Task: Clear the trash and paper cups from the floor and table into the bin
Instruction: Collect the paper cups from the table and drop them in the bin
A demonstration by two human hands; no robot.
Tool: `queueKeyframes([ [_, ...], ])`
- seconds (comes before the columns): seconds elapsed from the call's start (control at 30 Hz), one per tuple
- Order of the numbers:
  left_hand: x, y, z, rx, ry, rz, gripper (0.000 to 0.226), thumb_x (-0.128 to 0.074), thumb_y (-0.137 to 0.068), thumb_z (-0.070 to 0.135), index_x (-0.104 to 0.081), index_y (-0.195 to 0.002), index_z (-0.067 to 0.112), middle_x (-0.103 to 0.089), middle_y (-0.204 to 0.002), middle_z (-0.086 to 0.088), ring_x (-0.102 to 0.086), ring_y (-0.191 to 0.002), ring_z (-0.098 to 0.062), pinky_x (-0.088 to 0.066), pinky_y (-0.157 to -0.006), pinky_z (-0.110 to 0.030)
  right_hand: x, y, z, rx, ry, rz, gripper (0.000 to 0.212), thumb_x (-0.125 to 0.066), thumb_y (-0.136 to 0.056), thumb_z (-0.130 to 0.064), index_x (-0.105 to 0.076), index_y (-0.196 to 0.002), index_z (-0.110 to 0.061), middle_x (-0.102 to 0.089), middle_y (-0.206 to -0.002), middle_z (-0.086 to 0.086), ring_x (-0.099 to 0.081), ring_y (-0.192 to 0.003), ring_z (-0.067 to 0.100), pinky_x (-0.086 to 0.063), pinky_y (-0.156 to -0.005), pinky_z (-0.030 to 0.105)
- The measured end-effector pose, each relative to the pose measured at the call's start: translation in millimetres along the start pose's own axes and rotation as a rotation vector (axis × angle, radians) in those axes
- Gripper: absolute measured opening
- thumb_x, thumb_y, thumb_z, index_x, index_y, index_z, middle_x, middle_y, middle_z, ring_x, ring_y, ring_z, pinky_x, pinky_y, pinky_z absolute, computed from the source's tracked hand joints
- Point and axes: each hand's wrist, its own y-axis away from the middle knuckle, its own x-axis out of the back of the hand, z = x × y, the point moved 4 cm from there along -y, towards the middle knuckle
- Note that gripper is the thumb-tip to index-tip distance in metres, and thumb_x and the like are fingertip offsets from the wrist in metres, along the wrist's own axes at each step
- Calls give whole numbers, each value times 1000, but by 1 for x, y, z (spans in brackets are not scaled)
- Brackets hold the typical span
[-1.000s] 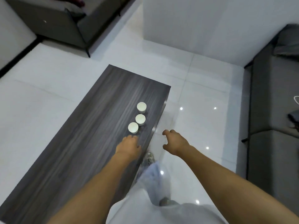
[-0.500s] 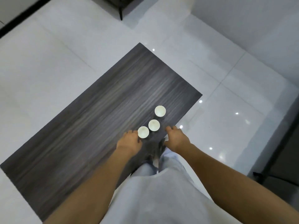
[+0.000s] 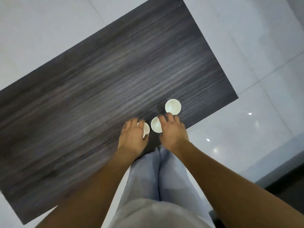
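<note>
Three white paper cups stand in a row near the right end of the dark wood table [image 3: 115, 71]. My left hand [image 3: 133, 137] curls round the nearest cup [image 3: 146, 128], fingers over its far side and thumb below it. My right hand [image 3: 172, 130] lies against the right side of the middle cup [image 3: 156, 126], with its spread fingertips reaching the rim of the far cup [image 3: 173, 106]. Motion blur hides whether the right hand's fingers have closed. No bin or other trash is in view.
Glossy white floor tiles [image 3: 263, 63] surround the table. My legs in light trousers [image 3: 158, 178] stand against the table's near edge. A dark piece of furniture [image 3: 289, 180] shows at the lower right.
The view has dipped closer to the table. Both hands moved forward from beside the cups: the left one onto the nearest cup, the right one onto the middle cup.
</note>
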Motion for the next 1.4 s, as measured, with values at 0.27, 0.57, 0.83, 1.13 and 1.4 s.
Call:
queueKeyframes([
  [0.27,-72,-35,-13,16,-68,-41,79,-61,-87,36,-16,-150,22,-14,-156,-11,-10,-145,-30,-9,-118,-43,-57,-49,-4,55,46,-65,74,-69,-81,-23,-28,-143,-25,-22,-152,7,-23,-138,28,-33,-106,42],
  [0.57,-80,-43,-26,-32,24,-16,63,-61,-86,22,-31,-141,22,-28,-149,-4,-27,-137,-23,-33,-108,-36,-76,-59,-16,68,92,-96,60,-66,-83,-16,-36,-135,-20,-34,-141,8,-32,-131,28,-43,-100,40],
  [0.83,-23,13,-49,118,14,-29,55,-61,-83,16,-38,-133,20,-38,-135,-5,-37,-126,-25,-42,-96,-37,-29,-18,-42,127,107,-137,72,-66,-87,-24,-26,-146,-16,-34,-142,7,-30,-133,29,-43,-103,39],
  [1.13,48,161,-57,518,309,189,59,-66,-83,25,-38,-135,18,-40,-133,-5,-37,-124,-25,-45,-93,-39,49,74,-125,367,227,-109,59,-67,-83,-23,-33,-131,-18,-40,-132,5,-37,-124,28,-48,-84,39],
  [1.4,49,325,-109,860,557,385,61,-69,-82,21,-38,-135,16,-40,-134,-7,-37,-126,-26,-46,-96,-39,36,168,-245,691,448,-148,57,-68,-84,-26,-37,-131,-15,-40,-134,6,-38,-123,30,-43,-78,37],
])
